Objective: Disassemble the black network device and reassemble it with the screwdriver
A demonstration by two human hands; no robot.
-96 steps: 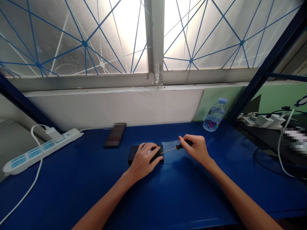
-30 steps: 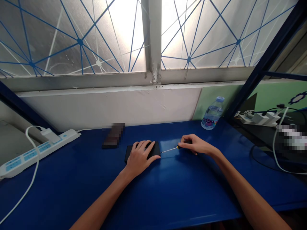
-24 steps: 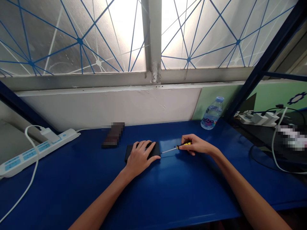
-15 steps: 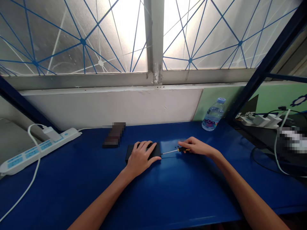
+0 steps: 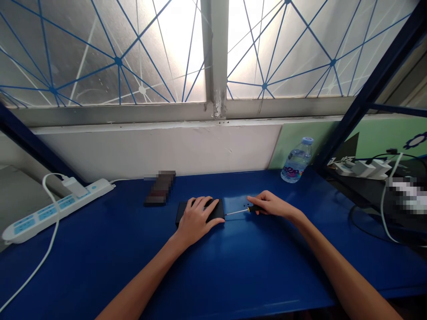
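Under my left hand (image 5: 197,218) lies a flat black box (image 5: 218,208) on the blue table. The fingers stretch over its top and the thumb lies along its near right corner, so the hand holds it down. My right hand (image 5: 271,204) is closed round the dark handle of a screwdriver (image 5: 237,212), with some yellow at its front end. The thin shaft points left, its tip at the right side of the box; whether it sits in a screw is too small to tell. Several tiny dark pieces (image 5: 247,205) lie just beyond the handle.
A water bottle (image 5: 296,161) stands at the back right. A blurred dark flat object (image 5: 160,189) lies behind the box. On the left is a white power strip (image 5: 60,209) with a plug and cable. Chargers (image 5: 365,169) and cables are at the right, beyond a blue frame bar.
The screwdriver handle looks turned in my right hand, showing less yellow. Both hands and the box keep their places; the whole view has shifted slightly.
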